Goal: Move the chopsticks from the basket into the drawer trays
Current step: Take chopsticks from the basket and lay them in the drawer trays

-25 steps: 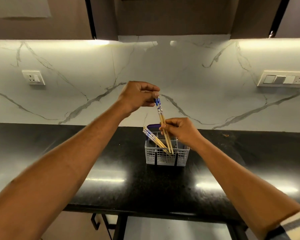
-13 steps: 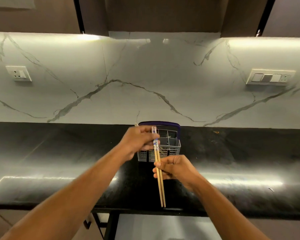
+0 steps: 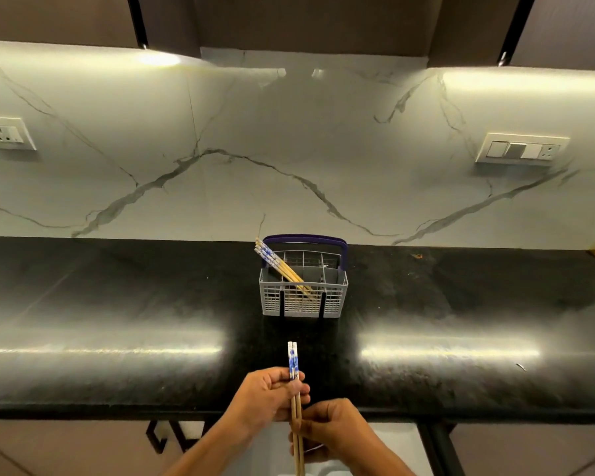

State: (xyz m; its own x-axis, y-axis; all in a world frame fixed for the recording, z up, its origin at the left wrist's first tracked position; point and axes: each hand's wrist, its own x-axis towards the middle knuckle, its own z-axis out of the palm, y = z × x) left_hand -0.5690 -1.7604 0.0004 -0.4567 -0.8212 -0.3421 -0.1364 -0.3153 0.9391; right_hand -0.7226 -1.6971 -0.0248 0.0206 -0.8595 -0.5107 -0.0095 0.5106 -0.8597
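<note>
A grey plastic basket [image 3: 304, 297] with a dark blue handle [image 3: 304, 240] stands on the black polished surface [image 3: 117, 304], near the marble backsplash [image 3: 289, 149]; a few chopsticks in the basket [image 3: 282, 266] lean toward its left rear corner, their blue-patterned ends sticking above the rim. A wall socket [image 3: 9, 134] sits far left and a switch plate [image 3: 522, 149] far right. Nothing lies between basket and hands. The left hand [image 3: 265, 398] and the right hand [image 3: 330, 429] each have fingers clamped on a held pair of chopsticks [image 3: 294, 389], upright over the surface's front edge. Half a second ago the pair was just before the basket; now it is well apart from it, nearer the person
</note>
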